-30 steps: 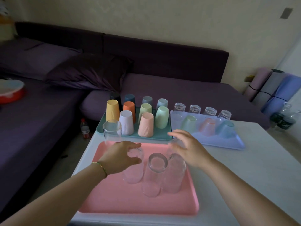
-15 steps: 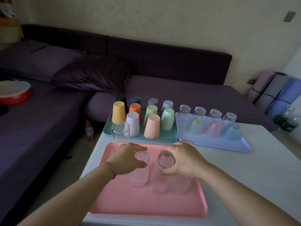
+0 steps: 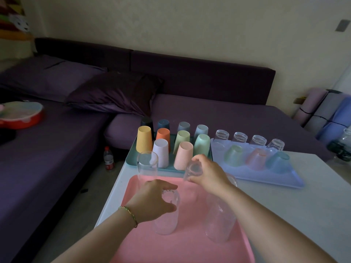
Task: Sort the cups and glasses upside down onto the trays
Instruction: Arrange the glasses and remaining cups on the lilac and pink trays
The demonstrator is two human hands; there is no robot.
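Observation:
A pink tray (image 3: 191, 247) lies nearest me on the white table. My left hand (image 3: 152, 202) grips the top of a tall clear glass (image 3: 165, 221) standing on it. My right hand (image 3: 209, 175) holds another tall clear glass (image 3: 191, 171) lifted above the tray's far part. A third clear glass (image 3: 220, 223) stands on the tray under my right forearm, and one more (image 3: 147, 164) stands at its far left corner. Behind, a teal tray (image 3: 131, 158) carries several upside-down coloured cups. A blue tray (image 3: 281, 179) carries several upside-down glasses and tinted cups.
The white table (image 3: 303, 205) has bare surface to the right of the pink tray. A purple sofa (image 3: 209, 114) runs behind and to the left. A small bottle (image 3: 108, 158) stands on the floor by the table. Rolled mats (image 3: 326, 112) lean at the right.
My right hand has lifted the middle glass off the pink tray and carried it toward the tray's far side. My left hand stays on its glass.

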